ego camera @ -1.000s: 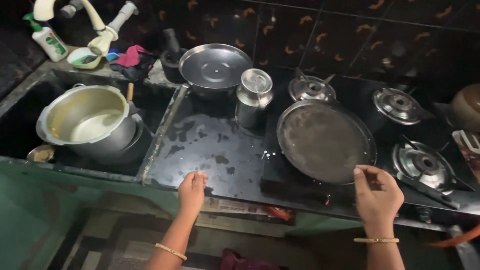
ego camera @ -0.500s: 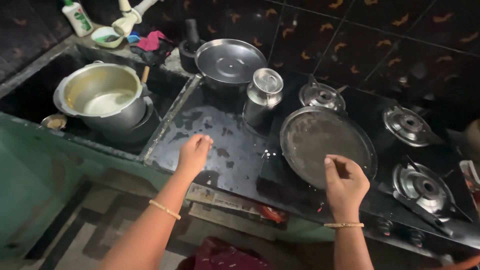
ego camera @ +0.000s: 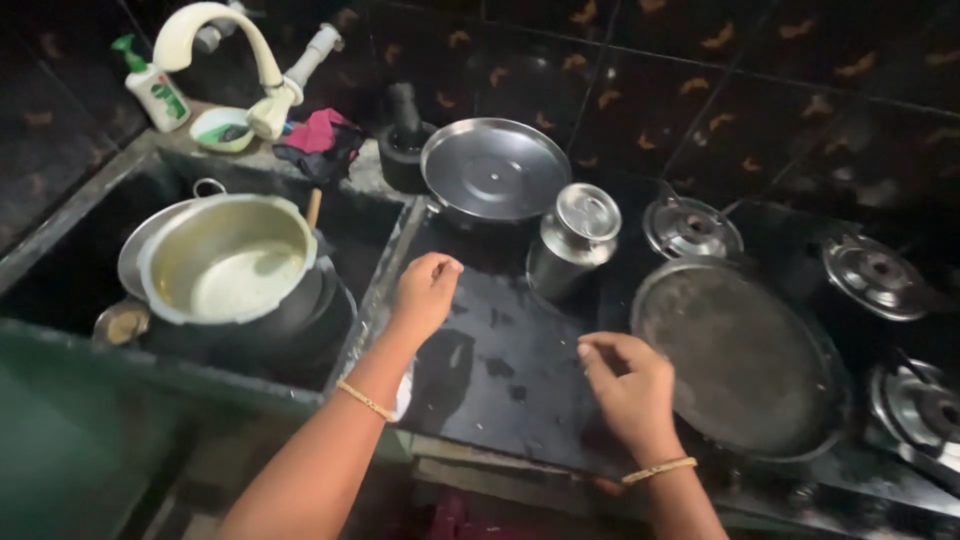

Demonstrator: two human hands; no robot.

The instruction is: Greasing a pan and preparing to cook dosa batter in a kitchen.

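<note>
Steel: 2 lids (ego camera: 495,168), 2 hands (ego camera: 425,295)

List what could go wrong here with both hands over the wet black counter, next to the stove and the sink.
1. The counter looks wet in patches; the left hand or right hand might slip.
2. The right hand is close to the flat griddle pan on the stove; if that pan is hot, a burn seems possible.
3. The steel canister stands just beyond the left hand, so a careless sweep could knock it over.
</note>
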